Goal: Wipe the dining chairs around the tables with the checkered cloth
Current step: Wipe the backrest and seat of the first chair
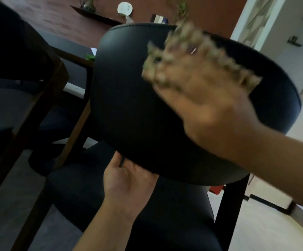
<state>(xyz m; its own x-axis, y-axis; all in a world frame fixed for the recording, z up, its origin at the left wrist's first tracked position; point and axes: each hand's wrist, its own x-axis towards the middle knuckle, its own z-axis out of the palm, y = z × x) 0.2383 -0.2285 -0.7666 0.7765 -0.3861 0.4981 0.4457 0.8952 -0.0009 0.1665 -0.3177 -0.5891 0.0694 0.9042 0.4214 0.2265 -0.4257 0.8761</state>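
Chairs fill most of the view. At 9 o'clock a second chair [11,98] stands in the dark, with a brown wooden leg and a dark seat. Behind it, at 11 o'clock, is the table [71,28], and at its far end sit a dark tray [92,14] and a white round thing [125,8]. At 6 o'clock the left hand [127,180] reaches up from below and holds the bottom edge of the backrest [129,98] of the near chair; its thumb lies on the dark cover and its fingers go behind the edge, out of sight. This backrest is big, dark and curved, and it fills the middle. Below it is the dark seat [174,214]. At 2 o'clock the right hand [206,105] presses on the backrest near its top edge. The checkered cloth [183,57] is bunched under its fingers, touching the backrest. The hand and cloth are blurry, so I cannot tell how much the fingers curl.
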